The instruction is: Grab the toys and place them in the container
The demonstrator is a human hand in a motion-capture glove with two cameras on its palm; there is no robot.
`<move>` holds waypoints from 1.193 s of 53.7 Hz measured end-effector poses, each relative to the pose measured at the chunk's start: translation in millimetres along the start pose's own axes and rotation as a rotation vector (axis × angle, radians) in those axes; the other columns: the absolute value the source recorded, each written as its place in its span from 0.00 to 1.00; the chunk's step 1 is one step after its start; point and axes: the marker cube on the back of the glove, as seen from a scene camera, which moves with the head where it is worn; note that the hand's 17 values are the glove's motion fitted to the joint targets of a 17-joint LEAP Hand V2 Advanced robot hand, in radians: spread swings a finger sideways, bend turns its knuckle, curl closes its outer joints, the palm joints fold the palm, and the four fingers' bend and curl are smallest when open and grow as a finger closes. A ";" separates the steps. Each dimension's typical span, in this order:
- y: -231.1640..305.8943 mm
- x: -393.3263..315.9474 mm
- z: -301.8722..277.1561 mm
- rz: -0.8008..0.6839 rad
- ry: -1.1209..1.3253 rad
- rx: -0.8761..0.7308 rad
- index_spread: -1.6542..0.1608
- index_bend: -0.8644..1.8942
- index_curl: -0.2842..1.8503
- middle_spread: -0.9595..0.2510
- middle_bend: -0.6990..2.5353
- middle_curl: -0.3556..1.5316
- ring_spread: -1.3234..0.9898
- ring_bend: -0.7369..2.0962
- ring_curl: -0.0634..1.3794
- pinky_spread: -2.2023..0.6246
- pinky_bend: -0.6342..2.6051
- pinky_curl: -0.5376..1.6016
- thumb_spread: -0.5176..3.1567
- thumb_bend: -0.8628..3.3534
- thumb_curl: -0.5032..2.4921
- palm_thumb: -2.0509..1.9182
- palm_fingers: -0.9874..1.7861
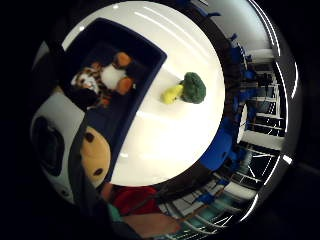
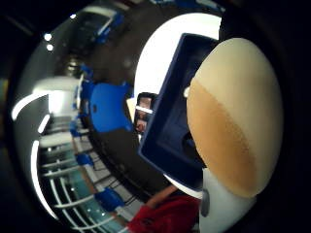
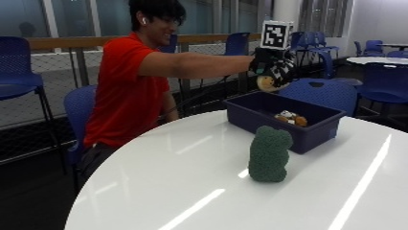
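Nearest the outside camera: round white table (image 3: 191, 182), glossy, carrying everything else. Well back on it, toward the far side, dark blue rectangular container (image 3: 306, 127), open at the top. Inside the container, tiger plush (image 1: 100, 80) with orange paws and white belly, lying on the floor of the tub; seen in the outside view only as a small orange-and-white patch over the rim. On the bare tabletop, apart from the container and closer to the outside camera, green broccoli plush (image 3: 269, 154), standing upright there, with its yellow-green stalk plain in the little-finger-side palm view. Above the far end of the container, at the end of an outstretched arm, gloved right hand (image 3: 274, 71), fingers curled round a tan and cream plush toy (image 2: 233, 116) with dark spots, held in the air clear of the tub. Same toy fills much of the thumb-side palm view, close against the palm, blue container wall just behind it.
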 end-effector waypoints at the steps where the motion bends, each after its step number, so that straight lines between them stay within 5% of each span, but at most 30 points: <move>1: -1.7 -4.7 1.0 -0.018 0.000 0.000 0.64 0.42 0.59 0.34 0.43 0.69 0.33 0.65 0.52 0.63 0.56 0.48 0.24 0.23 0.51 0.70 0.65; 8: -17.5 -38.5 9.6 0.121 -0.072 -0.002 0.63 0.42 0.61 0.33 0.43 0.71 0.33 0.65 0.53 0.63 0.56 0.48 0.24 0.23 0.52 0.70 0.66; 14: -16.5 -48.0 16.4 0.069 -0.136 -0.025 0.63 0.41 0.63 0.32 0.42 0.72 0.33 0.64 0.54 0.63 0.55 0.48 0.24 0.22 0.52 0.69 0.62; 19: -7.2 -35.0 24.6 -0.073 -0.026 -0.096 0.64 0.36 0.60 0.37 0.37 0.68 0.35 0.60 0.52 0.66 0.54 0.48 0.32 0.19 0.50 0.63 0.42; 20: -6.4 -36.4 23.7 -0.062 -0.043 -0.097 0.65 0.36 0.59 0.38 0.36 0.68 0.36 0.58 0.52 0.68 0.55 0.48 0.34 0.19 0.49 0.62 0.39; 21: -6.1 -38.4 22.2 -0.037 -0.071 -0.091 0.65 0.33 0.57 0.43 0.32 0.65 0.39 0.53 0.49 0.70 0.55 0.49 0.35 0.17 0.47 0.59 0.25; 23: -4.1 -38.2 18.9 0.007 -0.123 -0.066 0.66 0.33 0.54 0.49 0.30 0.63 0.43 0.48 0.47 0.72 0.55 0.47 0.37 0.17 0.45 0.56 0.19; 38: 44.3 53.3 23.0 0.047 -0.026 0.004 0.72 0.34 0.38 0.69 0.25 0.51 0.53 0.32 0.32 0.79 0.47 0.41 0.40 0.18 0.34 0.49 0.24; 45: 67.7 95.0 31.3 0.205 -0.095 -0.011 0.73 0.35 0.34 0.71 0.25 0.46 0.55 0.32 0.31 0.80 0.45 0.40 0.41 0.18 0.31 0.48 0.25; 64: 127.8 189.5 77.9 0.349 -0.139 -0.043 0.74 0.36 0.29 0.73 0.25 0.37 0.56 0.31 0.25 0.81 0.43 0.40 0.40 0.18 0.26 0.48 0.25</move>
